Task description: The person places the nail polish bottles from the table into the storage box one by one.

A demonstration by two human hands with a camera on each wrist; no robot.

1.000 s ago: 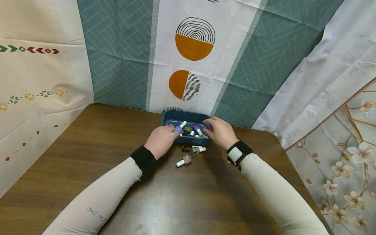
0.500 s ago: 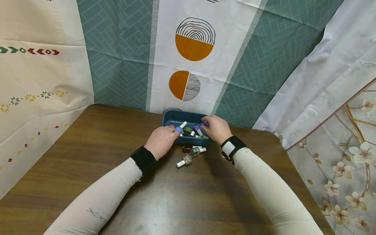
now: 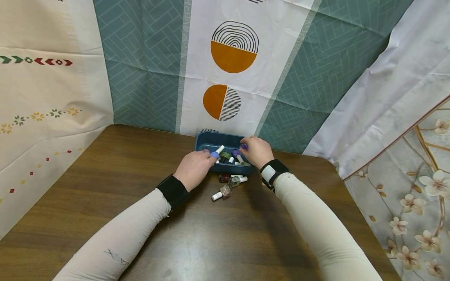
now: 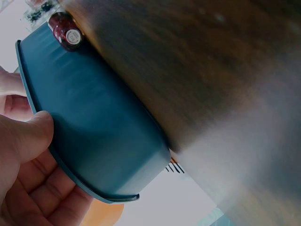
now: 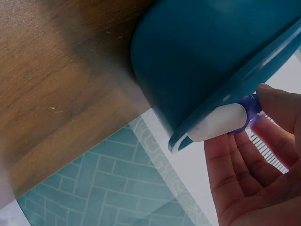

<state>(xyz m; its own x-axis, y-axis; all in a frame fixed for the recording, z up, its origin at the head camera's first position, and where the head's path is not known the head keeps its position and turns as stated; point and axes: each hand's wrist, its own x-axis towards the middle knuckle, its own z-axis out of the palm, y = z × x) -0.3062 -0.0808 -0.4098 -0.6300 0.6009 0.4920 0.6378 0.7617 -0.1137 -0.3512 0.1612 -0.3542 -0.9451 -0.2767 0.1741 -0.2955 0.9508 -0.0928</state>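
A dark blue plastic bin [image 3: 223,138] stands at the back of the table with several nail polish bottles lying in it. My left hand [image 3: 193,168] grips its front left rim, thumb [image 4: 40,132] on the outside wall and fingers behind the rim. By those fingertips sits a lilac nail polish bottle [image 3: 215,155] with a white cap. Over the bin's right end, my right hand [image 3: 258,151] pinches a purple nail polish bottle [image 5: 251,110], its white cap pointing toward the rim. A second purple bottle [image 3: 235,152] and a green one [image 3: 225,155] lie inside the bin.
In front of the bin, a dark red bottle [image 3: 224,178], a grey glitter bottle [image 3: 234,182] and a pinkish glitter bottle [image 3: 225,191] lie on the wooden table [image 3: 140,164]. Patterned cloth [image 3: 147,78] hangs right behind the table's back edge.
My right hand has moved slightly left and inward over the bin's right end, carrying the purple bottle. The left hand stays on the bin.
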